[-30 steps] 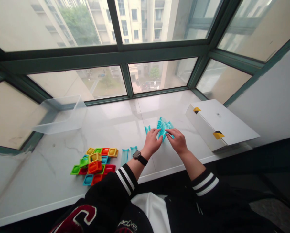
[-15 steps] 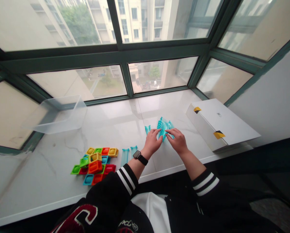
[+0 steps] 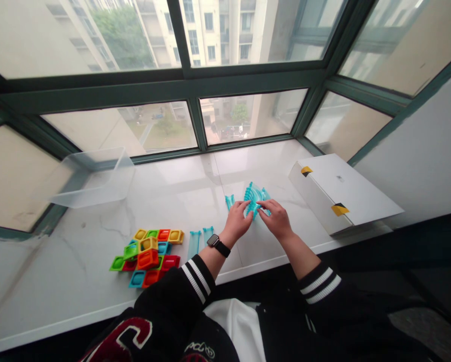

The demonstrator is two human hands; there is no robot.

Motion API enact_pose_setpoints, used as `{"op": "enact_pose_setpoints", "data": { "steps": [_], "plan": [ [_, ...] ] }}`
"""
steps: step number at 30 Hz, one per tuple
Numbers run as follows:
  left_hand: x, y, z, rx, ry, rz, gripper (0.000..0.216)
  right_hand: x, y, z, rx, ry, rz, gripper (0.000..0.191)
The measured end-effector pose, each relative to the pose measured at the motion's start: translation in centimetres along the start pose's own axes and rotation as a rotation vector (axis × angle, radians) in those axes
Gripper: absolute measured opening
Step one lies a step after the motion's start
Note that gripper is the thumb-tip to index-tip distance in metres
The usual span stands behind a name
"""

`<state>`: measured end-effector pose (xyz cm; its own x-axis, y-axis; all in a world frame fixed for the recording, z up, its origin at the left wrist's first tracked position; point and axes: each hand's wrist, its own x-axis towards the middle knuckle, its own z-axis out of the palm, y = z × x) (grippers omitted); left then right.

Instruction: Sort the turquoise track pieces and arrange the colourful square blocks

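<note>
Both hands meet over a cluster of curved teal track pieces (image 3: 254, 194) on the white sill (image 3: 172, 191), mid-right: left hand (image 3: 236, 220), with a black watch (image 3: 217, 245) on the wrist, pinches the cluster's near-left edge with curled fingers, right hand (image 3: 276, 217) pinches the near-right edge, fingertips nearly touching each other. Two straight teal pieces (image 3: 198, 240) lie flat left of the left wrist, beside a pile of coloured square tiles (image 3: 148, 255). Clear bin (image 3: 93, 177) far left by the window, white box (image 3: 342, 193) right of the hands.
</note>
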<state>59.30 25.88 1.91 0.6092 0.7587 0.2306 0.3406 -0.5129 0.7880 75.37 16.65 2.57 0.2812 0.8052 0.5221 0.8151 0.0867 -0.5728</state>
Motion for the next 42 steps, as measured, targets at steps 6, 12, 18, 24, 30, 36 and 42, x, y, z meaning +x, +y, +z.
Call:
{"op": "enact_pose_setpoints", "data": {
  "steps": [6, 12, 18, 24, 30, 36, 42],
  "plan": [
    [0.1, -0.2, 0.2, -0.025, -0.002, -0.019, 0.040, -0.1, 0.3, 0.2, 0.008, 0.004, -0.008, 0.024],
    [0.1, -0.3, 0.4, -0.058, 0.003, -0.037, 0.039, -0.1, 0.3, 0.1, 0.011, 0.001, -0.007, 0.023],
    [0.1, -0.1, 0.2, -0.075, -0.008, -0.042, 0.039, -0.3, 0.5, 0.2, 0.020, -0.006, -0.012, 0.024],
    [0.2, -0.2, 0.2, -0.070, -0.010, -0.032, 0.039, -0.2, 0.5, 0.1, -0.007, -0.024, -0.007, 0.025],
    [-1.1, -1.2, -2.1, -0.089, 0.017, -0.001, 0.043, -1.6, 0.1, -0.3, 0.001, 0.037, 0.031, 0.039],
    [-6.8, -4.0, -8.9, 0.060, 0.108, 0.040, 0.038, -6.8, 0.7, -0.7, 0.033, 0.065, 0.061, 0.025],
    [-15.8, -7.9, -12.5, 0.146, 0.262, -0.007, 0.045, -10.5, -0.3, 1.7, 0.164, -0.180, 0.075, 0.023]
  ]
}}
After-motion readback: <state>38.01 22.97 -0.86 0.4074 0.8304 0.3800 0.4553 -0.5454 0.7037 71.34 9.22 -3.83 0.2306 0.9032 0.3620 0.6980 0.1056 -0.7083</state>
